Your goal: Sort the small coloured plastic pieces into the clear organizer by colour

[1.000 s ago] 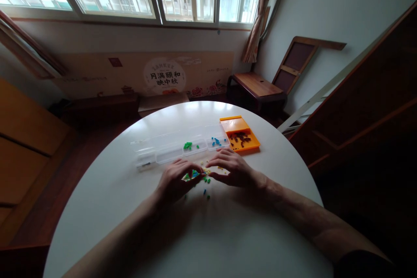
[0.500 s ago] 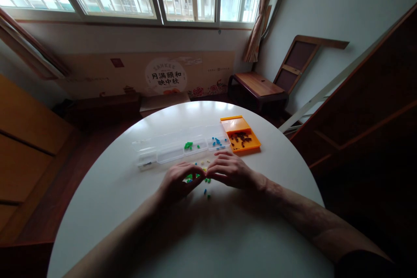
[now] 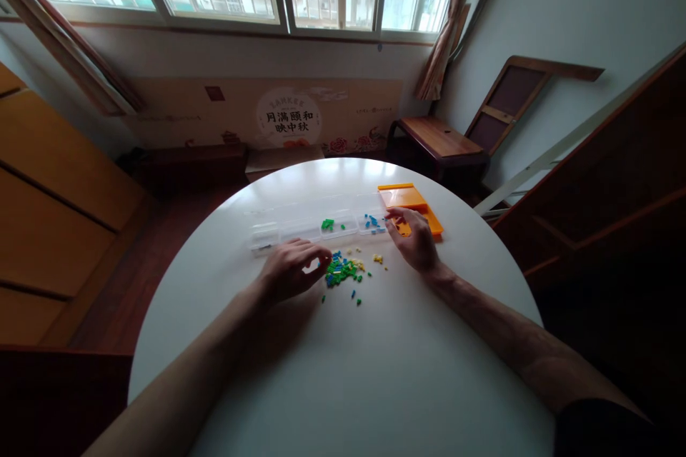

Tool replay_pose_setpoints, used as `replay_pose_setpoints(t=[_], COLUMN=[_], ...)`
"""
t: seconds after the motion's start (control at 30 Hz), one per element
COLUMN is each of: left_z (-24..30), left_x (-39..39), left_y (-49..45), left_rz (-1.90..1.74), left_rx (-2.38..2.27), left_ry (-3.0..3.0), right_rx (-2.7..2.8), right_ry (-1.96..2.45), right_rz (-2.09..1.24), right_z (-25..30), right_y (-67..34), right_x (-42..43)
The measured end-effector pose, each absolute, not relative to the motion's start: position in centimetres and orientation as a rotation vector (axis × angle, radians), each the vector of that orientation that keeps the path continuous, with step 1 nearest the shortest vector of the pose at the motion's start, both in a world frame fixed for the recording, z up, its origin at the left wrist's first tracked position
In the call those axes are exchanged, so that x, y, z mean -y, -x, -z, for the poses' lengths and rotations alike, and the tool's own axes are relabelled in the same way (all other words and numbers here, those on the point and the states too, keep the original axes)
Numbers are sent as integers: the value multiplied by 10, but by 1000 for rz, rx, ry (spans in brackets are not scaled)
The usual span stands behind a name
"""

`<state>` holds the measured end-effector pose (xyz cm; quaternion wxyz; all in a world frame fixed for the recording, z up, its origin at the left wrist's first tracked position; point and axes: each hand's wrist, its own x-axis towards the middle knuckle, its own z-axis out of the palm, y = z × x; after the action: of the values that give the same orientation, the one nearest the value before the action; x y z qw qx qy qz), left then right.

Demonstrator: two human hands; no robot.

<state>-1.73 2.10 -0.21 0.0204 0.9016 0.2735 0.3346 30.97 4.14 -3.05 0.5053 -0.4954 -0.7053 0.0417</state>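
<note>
**Plainly Parted, One Near and One Farther Out**

From my remote seat, I see the left hand [image 3: 292, 268] at the left edge of a loose pile of small plastic bricks [image 3: 343, 270], mostly green with blue and yellow mixed in. Its thumb and index fingertip nearly meet; I cannot tell whether they pinch a brick. I find the right hand [image 3: 418, 243] farther out, thumb and fingers curved about a gap, over the right end of a clear plastic organizer [image 3: 294, 230] and partly hiding an orange tray [image 3: 404, 196]. Whether it grips a piece, I cannot make out.

The pile sits on the round white bench [image 3: 343, 371], on the near side of the organizer. One organizer compartment holds green bricks [image 3: 327, 225], and the one to its right holds blue bricks [image 3: 371, 221]. I spot a yellow cluster [image 3: 378, 258] just right of the pile, and a lone blue brick [image 3: 353, 293] in front of it.
</note>
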Motion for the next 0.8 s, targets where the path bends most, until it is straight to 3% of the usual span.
replay_pose_setpoints(t=[0.3,0.8], left_z=[4,7], left_x=[-22,-22], left_y=[39,37], left_rz=[-849,-851], left_rx=[-982,-913], left_ry=[-2700,-2515], right_rx=[1889,2039], right_ry=[1091,958], right_rz=[-159,-200], right_z=[29,27], right_y=[-301,-298], right_x=[-25,-21])
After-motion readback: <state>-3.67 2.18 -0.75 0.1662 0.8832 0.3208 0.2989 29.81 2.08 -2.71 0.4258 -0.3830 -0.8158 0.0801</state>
